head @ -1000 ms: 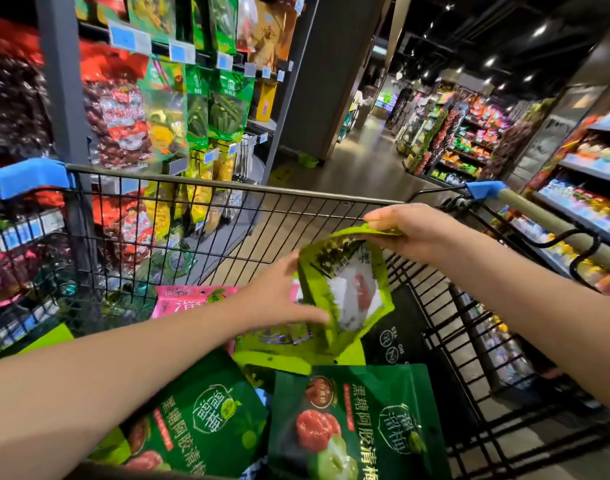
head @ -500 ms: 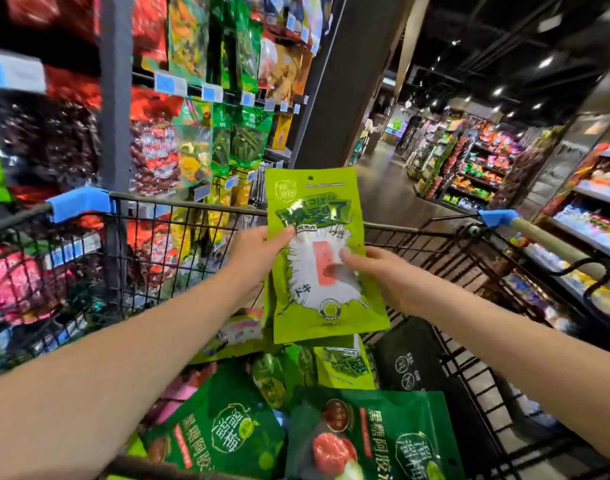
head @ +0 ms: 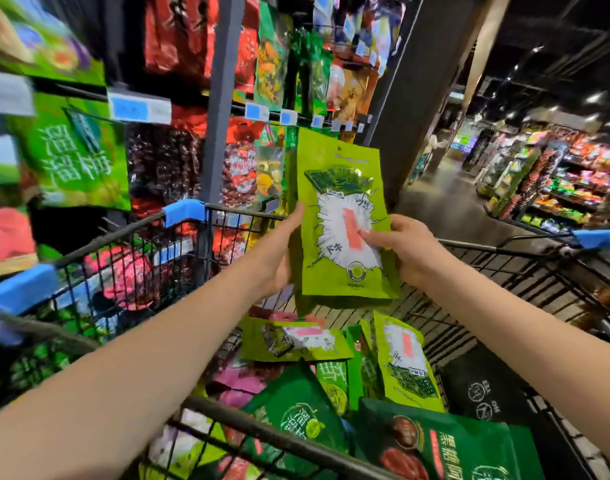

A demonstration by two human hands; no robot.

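I hold a lime-green snack pouch (head: 341,216) upright above the shopping cart (head: 525,271), its printed front facing me. My left hand (head: 282,251) grips its left edge, fingers behind the pack. My right hand (head: 404,251) pinches its right side, thumb lying across the white patch on the front. Two more pouches of the same kind (head: 293,339) (head: 405,362) lie in the cart below, among dark green bags (head: 445,445) and pink packs (head: 241,382).
A shelf rack (head: 224,98) hung with red, green and brown snack bags stands close on the left, with blue price tags (head: 139,107). The cart has blue corner guards (head: 184,211). A dark pillar (head: 421,81) rises ahead; an aisle (head: 448,199) with more shelves (head: 556,181) opens to the right.
The pouch was lifted out of the cart, turned upright and is now held higher in both hands. The view has swung left, closer to the shelf.
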